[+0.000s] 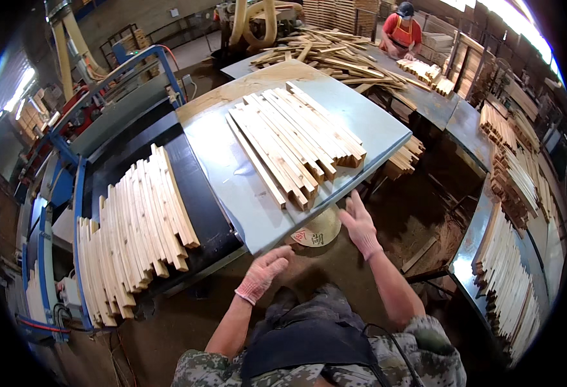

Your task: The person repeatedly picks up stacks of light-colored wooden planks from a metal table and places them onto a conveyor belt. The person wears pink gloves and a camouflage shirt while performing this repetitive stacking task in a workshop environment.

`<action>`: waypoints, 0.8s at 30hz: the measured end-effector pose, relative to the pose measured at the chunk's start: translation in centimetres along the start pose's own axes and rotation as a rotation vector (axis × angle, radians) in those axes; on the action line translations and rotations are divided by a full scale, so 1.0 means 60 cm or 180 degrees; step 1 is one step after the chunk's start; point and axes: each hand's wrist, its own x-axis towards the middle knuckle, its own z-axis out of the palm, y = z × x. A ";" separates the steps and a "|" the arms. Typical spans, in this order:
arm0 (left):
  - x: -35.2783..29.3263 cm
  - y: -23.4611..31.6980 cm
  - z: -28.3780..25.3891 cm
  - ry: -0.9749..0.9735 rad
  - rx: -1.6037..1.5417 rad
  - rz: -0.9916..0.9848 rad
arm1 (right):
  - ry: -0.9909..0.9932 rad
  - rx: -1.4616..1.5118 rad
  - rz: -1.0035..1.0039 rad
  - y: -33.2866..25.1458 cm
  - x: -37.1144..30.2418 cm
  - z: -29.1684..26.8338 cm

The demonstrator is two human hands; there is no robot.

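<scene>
A loose row of light wooden strips [290, 132] lies side by side on the grey metal table [212, 168] before me, their near ends uneven. My left hand [265, 272], in a pale glove, hovers just off the table's near left corner with its fingers stretched out and nothing in it. At the table's near right edge is my right hand [358, 224], also gloved, fingers extended and empty. Neither hand touches the strips. Below the table edge, between the hands, shows a round pale disc-shaped top [319, 229], partly hidden by the table.
To the left, a blue-framed machine [80, 213] has a dark bed carrying another row of wooden strips [135, 226]. More strips [506, 277] fill a bench on the right. Beyond the table lies a jumbled wood pile [341, 58], where a person in red [402, 32] works.
</scene>
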 end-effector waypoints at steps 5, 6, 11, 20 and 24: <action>0.064 0.049 -0.051 0.0727 0.0036 0.0313 | 0.0533 -0.1755 -0.0475 0.010 0.191 0.067; 0.071 0.047 -0.068 0.0805 0.0334 0.0310 | 0.0308 -0.0249 -0.0241 -0.040 0.180 0.121; 0.173 0.035 -0.078 0.0904 0.0827 0.0577 | 0.0606 -0.0842 -0.0425 0.041 0.247 0.077; 0.241 0.097 -0.119 0.2148 0.2503 -0.0149 | -0.0677 -0.1205 -0.0203 0.001 0.188 0.132; 0.251 0.094 -0.130 0.2409 0.2684 -0.0491 | -0.1098 -0.1740 -0.0236 -0.079 0.299 0.204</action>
